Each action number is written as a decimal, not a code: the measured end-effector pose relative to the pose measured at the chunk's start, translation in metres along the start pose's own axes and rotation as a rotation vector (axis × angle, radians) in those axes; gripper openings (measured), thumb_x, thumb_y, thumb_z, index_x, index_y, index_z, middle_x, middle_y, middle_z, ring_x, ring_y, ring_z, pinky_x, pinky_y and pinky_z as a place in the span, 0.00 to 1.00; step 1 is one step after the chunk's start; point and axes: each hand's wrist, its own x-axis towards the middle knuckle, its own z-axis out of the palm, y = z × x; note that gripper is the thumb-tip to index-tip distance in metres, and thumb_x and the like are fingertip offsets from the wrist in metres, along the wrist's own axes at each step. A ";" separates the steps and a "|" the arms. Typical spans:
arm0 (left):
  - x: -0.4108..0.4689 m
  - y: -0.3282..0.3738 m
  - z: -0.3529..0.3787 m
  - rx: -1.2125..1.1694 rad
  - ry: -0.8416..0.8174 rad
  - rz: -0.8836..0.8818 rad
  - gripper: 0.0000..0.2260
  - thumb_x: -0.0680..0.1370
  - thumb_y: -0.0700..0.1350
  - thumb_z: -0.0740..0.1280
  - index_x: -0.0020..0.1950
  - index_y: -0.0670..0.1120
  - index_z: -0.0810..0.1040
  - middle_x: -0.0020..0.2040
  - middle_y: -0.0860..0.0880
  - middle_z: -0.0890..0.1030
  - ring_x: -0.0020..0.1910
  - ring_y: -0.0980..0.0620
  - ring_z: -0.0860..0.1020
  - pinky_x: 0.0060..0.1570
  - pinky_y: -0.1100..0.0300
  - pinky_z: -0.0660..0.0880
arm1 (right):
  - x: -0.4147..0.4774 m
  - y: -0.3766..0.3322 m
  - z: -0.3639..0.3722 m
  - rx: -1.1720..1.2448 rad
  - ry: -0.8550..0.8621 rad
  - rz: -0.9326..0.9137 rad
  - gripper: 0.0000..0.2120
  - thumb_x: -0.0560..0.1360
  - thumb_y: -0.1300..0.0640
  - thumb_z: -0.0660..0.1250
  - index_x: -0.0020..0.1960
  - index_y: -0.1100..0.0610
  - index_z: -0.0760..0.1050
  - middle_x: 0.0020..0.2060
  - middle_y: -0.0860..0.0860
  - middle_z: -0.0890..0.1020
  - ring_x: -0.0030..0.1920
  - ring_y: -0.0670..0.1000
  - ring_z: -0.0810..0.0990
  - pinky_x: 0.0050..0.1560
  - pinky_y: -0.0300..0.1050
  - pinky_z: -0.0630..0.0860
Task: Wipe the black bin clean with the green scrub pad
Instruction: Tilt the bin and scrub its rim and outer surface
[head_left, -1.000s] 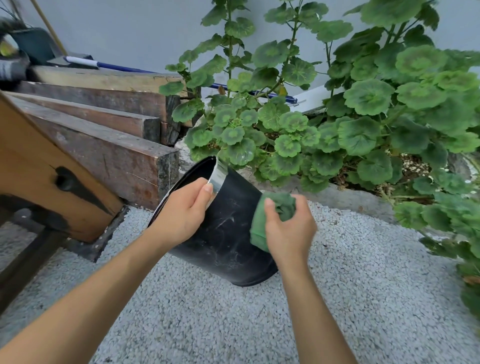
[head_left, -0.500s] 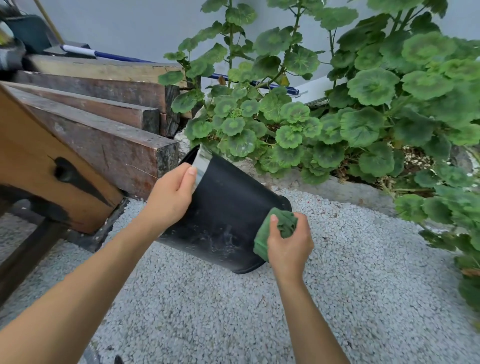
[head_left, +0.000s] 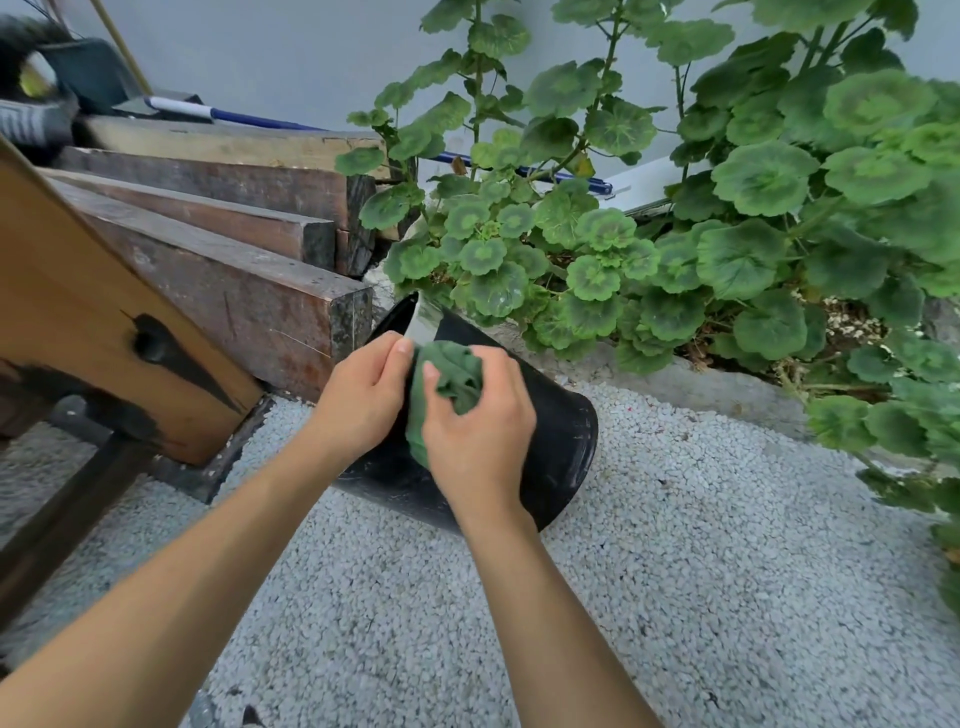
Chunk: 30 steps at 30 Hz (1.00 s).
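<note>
The black bin (head_left: 558, 441) lies tilted on its side on the white gravel, its silver-rimmed mouth toward the upper left and its base toward the right. My left hand (head_left: 358, 400) grips the bin at the rim end and holds it steady. My right hand (head_left: 478, 431) is closed on the crumpled green scrub pad (head_left: 449, 376) and presses it against the bin's upper wall, close beside my left hand. Both hands hide much of the bin's near side.
Stacked wooden beams (head_left: 234, 291) and a slanted wooden plank (head_left: 78, 322) stand left of the bin. A leafy green plant (head_left: 675, 234) in a stone-edged bed (head_left: 701, 374) crowds the back and right. White gravel (head_left: 675, 597) spreads in front.
My right hand has slid the green scrub pad from the bin's base end up toward the rim, beside my left hand. The bin has tipped flatter, base swung right.
</note>
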 end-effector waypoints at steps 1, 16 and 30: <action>0.000 0.001 0.002 -0.001 0.003 0.007 0.17 0.86 0.50 0.54 0.39 0.46 0.68 0.35 0.50 0.73 0.35 0.51 0.71 0.38 0.52 0.68 | 0.001 -0.001 0.004 0.005 -0.020 -0.002 0.09 0.76 0.58 0.76 0.53 0.60 0.79 0.46 0.52 0.80 0.43 0.47 0.76 0.44 0.38 0.73; -0.021 -0.013 0.005 0.055 0.015 0.084 0.18 0.86 0.56 0.53 0.37 0.54 0.62 0.30 0.56 0.67 0.28 0.58 0.65 0.29 0.64 0.61 | 0.029 0.130 -0.087 -0.338 0.087 0.484 0.11 0.79 0.50 0.73 0.50 0.58 0.77 0.46 0.53 0.81 0.47 0.56 0.79 0.48 0.45 0.70; -0.003 -0.003 0.002 0.158 -0.100 -0.165 0.17 0.85 0.54 0.56 0.38 0.49 0.63 0.34 0.50 0.69 0.33 0.50 0.70 0.33 0.53 0.62 | 0.021 0.084 -0.077 0.346 0.083 0.690 0.08 0.76 0.47 0.76 0.51 0.48 0.82 0.44 0.44 0.88 0.44 0.43 0.88 0.39 0.40 0.85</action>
